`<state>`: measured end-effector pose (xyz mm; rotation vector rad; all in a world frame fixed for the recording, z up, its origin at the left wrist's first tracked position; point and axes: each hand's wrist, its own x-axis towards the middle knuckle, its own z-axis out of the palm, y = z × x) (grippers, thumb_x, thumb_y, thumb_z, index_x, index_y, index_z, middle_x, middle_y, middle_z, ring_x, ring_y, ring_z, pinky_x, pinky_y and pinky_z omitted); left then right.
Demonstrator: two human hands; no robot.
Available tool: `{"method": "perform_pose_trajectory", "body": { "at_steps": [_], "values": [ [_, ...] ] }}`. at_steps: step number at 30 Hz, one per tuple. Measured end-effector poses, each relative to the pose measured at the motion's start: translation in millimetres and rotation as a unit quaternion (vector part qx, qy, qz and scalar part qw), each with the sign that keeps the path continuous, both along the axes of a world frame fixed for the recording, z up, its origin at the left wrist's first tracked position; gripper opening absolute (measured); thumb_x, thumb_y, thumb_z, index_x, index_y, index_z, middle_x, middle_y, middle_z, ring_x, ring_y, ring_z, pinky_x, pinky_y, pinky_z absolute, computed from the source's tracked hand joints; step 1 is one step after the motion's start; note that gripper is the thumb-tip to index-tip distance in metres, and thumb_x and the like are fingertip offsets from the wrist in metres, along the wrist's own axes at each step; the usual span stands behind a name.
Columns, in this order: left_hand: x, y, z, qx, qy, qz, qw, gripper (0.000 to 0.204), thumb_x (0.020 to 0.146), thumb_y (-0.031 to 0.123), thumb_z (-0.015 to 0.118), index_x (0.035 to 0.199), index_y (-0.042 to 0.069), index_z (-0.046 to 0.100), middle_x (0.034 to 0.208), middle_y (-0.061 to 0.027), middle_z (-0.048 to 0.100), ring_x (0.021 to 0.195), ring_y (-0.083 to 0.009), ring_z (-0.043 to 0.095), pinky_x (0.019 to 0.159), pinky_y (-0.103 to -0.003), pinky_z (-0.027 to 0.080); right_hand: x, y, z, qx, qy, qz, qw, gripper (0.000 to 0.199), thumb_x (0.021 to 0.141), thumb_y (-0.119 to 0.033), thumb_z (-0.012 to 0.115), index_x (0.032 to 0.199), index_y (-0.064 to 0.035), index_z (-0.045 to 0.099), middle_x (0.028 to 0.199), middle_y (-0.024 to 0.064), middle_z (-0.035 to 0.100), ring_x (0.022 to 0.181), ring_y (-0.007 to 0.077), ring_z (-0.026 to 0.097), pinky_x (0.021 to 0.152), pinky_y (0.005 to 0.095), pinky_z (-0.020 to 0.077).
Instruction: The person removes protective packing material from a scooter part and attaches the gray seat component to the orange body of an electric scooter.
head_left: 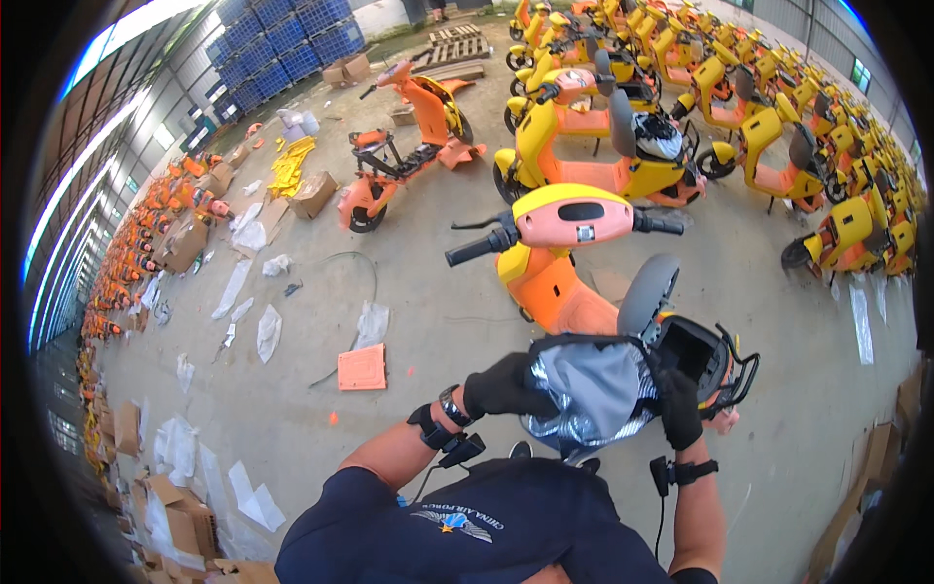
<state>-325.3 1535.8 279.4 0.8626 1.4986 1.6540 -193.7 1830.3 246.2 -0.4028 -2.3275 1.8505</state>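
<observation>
My left hand, in a black glove, is closed on the left edge of a grey fabric piece with a shiny silver lining and dark edging. It looks like a soft bag or cover; I cannot tell which. My right hand, also gloved in black, is closed at its right edge, its fingertips partly hidden. The fabric hangs in front of a yellow and orange scooter. The scooter's grey seat is tipped up, exposing a black storage compartment. Behind that sits a black rear rack.
Left of me, an orange panel lies on the concrete floor among plastic scraps. A partly stripped orange scooter stands ahead. Rows of yellow scooters fill the far right. Cardboard boxes lie at lower left.
</observation>
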Motion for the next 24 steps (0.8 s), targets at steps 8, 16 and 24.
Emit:
{"method": "perform_pose_trajectory", "body": {
  "at_steps": [8,16,24],
  "values": [
    [-17,11,51,0.078,-0.038,0.002,0.996,0.095,0.060,-0.002,0.080,0.143,0.002,0.034,0.130,-0.0103,0.054,0.111,-0.0183,0.055,0.085,-0.031,0.051,-65,56,-23,0.374,0.083,0.144,0.913,0.051,0.082,-0.014,0.056,0.132,-0.0046,0.051,0.105,0.0158,0.065,0.093,0.0292,0.064,0.083,0.0336,0.0491],
    [-97,-6,-8,-0.040,-0.168,0.064,0.983,0.061,0.081,0.024,0.066,0.131,-0.005,0.047,0.121,-0.0134,0.059,0.104,-0.0226,0.061,0.084,-0.032,0.052,-64,64,-26,-0.278,0.085,-0.079,0.953,0.021,0.093,-0.018,0.054,0.097,-0.0003,0.065,0.086,-0.0008,0.062,0.078,0.0068,0.055,0.070,0.0240,0.0463],
    [-97,24,-55,-0.066,0.072,0.380,0.920,0.057,0.080,0.005,0.071,0.132,0.001,0.048,0.120,-0.0106,0.059,0.103,-0.0185,0.059,0.086,-0.030,0.048,-60,40,46,-0.169,0.045,-0.016,0.984,0.027,0.085,-0.017,0.063,0.101,0.0036,0.062,0.087,0.0071,0.064,0.074,0.0137,0.058,0.068,0.0289,0.0463]
  ]
}}
